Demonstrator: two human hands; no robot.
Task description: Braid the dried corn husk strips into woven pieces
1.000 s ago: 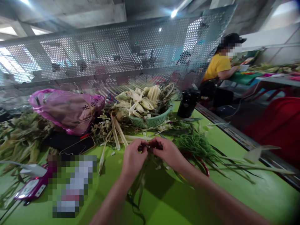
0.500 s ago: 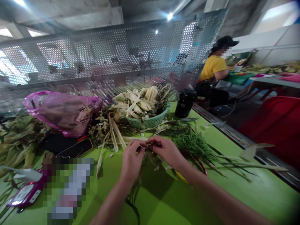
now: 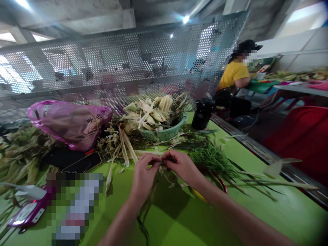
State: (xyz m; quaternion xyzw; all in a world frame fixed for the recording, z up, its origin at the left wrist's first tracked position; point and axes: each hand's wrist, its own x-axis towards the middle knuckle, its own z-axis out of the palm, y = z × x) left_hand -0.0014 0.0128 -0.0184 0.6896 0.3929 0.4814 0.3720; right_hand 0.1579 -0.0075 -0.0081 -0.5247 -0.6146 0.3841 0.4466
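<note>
Green tabletop [image 3: 179,222], perforated metal screen [image 3: 115,65] at far edge. Far left: heap of husks and leaves [image 3: 17,153], uncounted. Near left: one pink phone-like device [image 3: 28,212], one white strip [image 3: 28,191]. One pink plastic bag [image 3: 69,121], knotted, lying far left of centre. One dark phone [image 3: 82,163] just near of bag. Loose pale husk strips [image 3: 125,145] scattered between bag and basket, too many to count. One teal basket [image 3: 166,131], heaped with peeled pale husks, so part of the stripping looks done.

Centre: left hand [image 3: 143,174] and right hand [image 3: 183,167], fingertips touching, both pinched tight on a bundle of thin green stalks [image 3: 147,205]; bundle hangs near-side from the pinch and trails on table. Working on this bundle looks mid-way, judging by the grip.

Right of hands: one pile of green stalks [image 3: 215,159] unsorted, so plenty left. Red ring-shaped thing [image 3: 222,181] part hidden under stalks, cannot tell what. One black flask [image 3: 202,114] far right of basket. Far right: one person in yellow shirt [image 3: 234,75] at another table, one red chair [image 3: 302,136].
</note>
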